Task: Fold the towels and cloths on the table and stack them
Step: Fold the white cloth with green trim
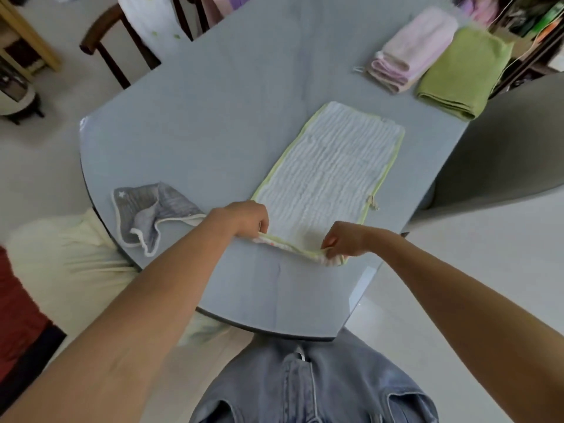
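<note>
A white ribbed cloth with a pale green border (329, 166) lies flat along the middle of the grey table (213, 132). My left hand (244, 219) pinches its near left corner, and my right hand (343, 239) pinches its near right corner. The near edge is lifted slightly off the table between the two hands. A crumpled grey cloth with white trim (152, 213) lies unfolded at the table's left edge. At the far right, a folded pink towel stack (412, 48) sits beside a folded green towel (464, 73).
A wooden chair (119, 50) draped with white fabric stands beyond the table's far left side. A cream cushion (67, 257) sits low on the left, a grey surface (503, 141) on the right. Cluttered shelves fill the far right corner.
</note>
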`<action>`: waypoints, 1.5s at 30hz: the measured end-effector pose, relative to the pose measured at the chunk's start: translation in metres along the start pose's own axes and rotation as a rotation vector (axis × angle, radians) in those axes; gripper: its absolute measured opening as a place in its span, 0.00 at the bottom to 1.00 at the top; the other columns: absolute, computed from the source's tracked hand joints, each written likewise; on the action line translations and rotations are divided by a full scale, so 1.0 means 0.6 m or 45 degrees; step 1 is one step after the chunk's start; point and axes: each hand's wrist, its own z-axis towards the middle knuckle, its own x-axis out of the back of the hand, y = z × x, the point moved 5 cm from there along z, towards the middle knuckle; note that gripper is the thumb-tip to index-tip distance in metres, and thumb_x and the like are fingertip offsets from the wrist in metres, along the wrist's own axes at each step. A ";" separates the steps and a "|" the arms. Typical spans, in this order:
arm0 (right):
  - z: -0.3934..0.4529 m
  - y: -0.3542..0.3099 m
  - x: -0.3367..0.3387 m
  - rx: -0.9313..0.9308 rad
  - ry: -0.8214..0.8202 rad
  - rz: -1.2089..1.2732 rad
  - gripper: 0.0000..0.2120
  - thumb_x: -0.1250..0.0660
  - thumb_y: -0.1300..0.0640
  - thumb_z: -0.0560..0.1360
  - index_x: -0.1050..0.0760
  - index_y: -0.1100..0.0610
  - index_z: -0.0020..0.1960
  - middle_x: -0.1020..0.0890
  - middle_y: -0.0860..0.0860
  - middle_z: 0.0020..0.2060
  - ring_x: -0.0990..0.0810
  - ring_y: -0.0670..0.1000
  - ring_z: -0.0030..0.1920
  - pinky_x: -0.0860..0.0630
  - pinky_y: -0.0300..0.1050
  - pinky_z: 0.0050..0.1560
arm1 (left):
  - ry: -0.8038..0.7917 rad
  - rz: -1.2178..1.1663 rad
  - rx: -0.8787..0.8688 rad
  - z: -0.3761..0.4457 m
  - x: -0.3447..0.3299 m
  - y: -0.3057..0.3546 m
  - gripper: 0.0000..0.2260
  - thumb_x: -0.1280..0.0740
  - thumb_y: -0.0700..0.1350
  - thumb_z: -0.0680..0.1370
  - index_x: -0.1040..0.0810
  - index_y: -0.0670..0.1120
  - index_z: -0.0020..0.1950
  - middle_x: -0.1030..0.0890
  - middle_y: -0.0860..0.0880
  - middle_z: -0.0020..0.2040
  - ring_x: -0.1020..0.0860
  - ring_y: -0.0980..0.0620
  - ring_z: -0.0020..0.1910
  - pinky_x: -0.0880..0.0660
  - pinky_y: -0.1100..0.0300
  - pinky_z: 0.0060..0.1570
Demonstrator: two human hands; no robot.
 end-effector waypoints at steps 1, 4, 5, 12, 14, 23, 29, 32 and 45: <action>-0.003 -0.006 -0.016 -0.008 -0.096 -0.019 0.09 0.36 0.63 0.74 0.19 0.54 0.45 0.16 0.52 0.41 0.19 0.48 0.42 0.21 0.42 0.48 | -0.098 0.031 -0.003 0.000 -0.015 0.001 0.12 0.35 0.39 0.73 0.18 0.51 0.52 0.20 0.51 0.51 0.22 0.50 0.46 0.24 0.57 0.45; -0.018 -0.020 -0.056 -0.058 -0.270 0.016 0.08 0.34 0.62 0.75 0.20 0.58 0.52 0.18 0.52 0.44 0.18 0.51 0.47 0.20 0.46 0.53 | -0.443 0.150 0.018 -0.010 -0.055 0.002 0.11 0.29 0.42 0.71 0.18 0.50 0.53 0.18 0.50 0.52 0.22 0.51 0.44 0.24 0.55 0.50; -0.024 -0.022 -0.069 -0.088 -0.338 0.101 0.08 0.33 0.62 0.75 0.20 0.60 0.54 0.18 0.54 0.45 0.18 0.52 0.47 0.20 0.47 0.54 | -0.541 0.158 0.035 -0.013 -0.066 0.003 0.11 0.28 0.43 0.71 0.19 0.50 0.53 0.18 0.48 0.54 0.23 0.51 0.43 0.24 0.56 0.49; -0.039 -0.010 -0.063 -0.136 -0.297 0.308 0.15 0.31 0.62 0.75 0.24 0.62 0.61 0.19 0.53 0.44 0.19 0.49 0.43 0.21 0.45 0.54 | -0.477 0.090 -0.012 -0.009 -0.033 0.023 0.11 0.34 0.41 0.76 0.21 0.47 0.57 0.21 0.45 0.54 0.22 0.48 0.46 0.23 0.54 0.49; -0.040 0.011 -0.030 -0.139 -0.088 0.306 0.14 0.32 0.60 0.75 0.23 0.60 0.60 0.20 0.54 0.47 0.20 0.50 0.45 0.20 0.44 0.52 | -0.161 0.130 -0.043 0.008 0.012 0.027 0.08 0.38 0.40 0.76 0.21 0.46 0.50 0.22 0.46 0.51 0.23 0.47 0.44 0.27 0.56 0.43; -0.052 0.110 0.089 -0.146 0.601 0.932 0.13 0.40 0.55 0.80 0.25 0.65 0.54 0.19 0.61 0.50 0.18 0.58 0.50 0.20 0.46 0.50 | 0.622 0.020 0.064 0.061 0.153 0.061 0.10 0.43 0.38 0.80 0.25 0.45 0.57 0.22 0.43 0.55 0.23 0.42 0.52 0.29 0.55 0.47; -0.034 0.163 0.176 -0.161 1.009 0.750 0.14 0.42 0.56 0.80 0.24 0.65 0.46 0.20 0.61 0.41 0.21 0.61 0.44 0.22 0.56 0.47 | 0.776 0.075 0.083 0.119 0.203 0.095 0.12 0.42 0.31 0.74 0.28 0.43 0.54 0.24 0.44 0.53 0.24 0.43 0.53 0.31 0.53 0.42; -0.011 0.191 0.214 -0.162 1.116 0.834 0.11 0.41 0.59 0.79 0.25 0.64 0.43 0.23 0.55 0.35 0.26 0.54 0.36 0.28 0.46 0.38 | 0.825 0.083 0.118 0.165 0.229 0.105 0.15 0.42 0.30 0.74 0.30 0.43 0.58 0.26 0.45 0.56 0.28 0.45 0.58 0.31 0.53 0.46; 0.110 0.261 0.311 -0.164 1.259 0.769 0.05 0.39 0.62 0.77 0.25 0.60 0.45 0.21 0.53 0.36 0.24 0.53 0.37 0.26 0.47 0.37 | 0.717 0.002 0.363 0.355 0.257 0.063 0.09 0.45 0.38 0.81 0.28 0.42 0.58 0.25 0.43 0.57 0.27 0.43 0.58 0.29 0.50 0.51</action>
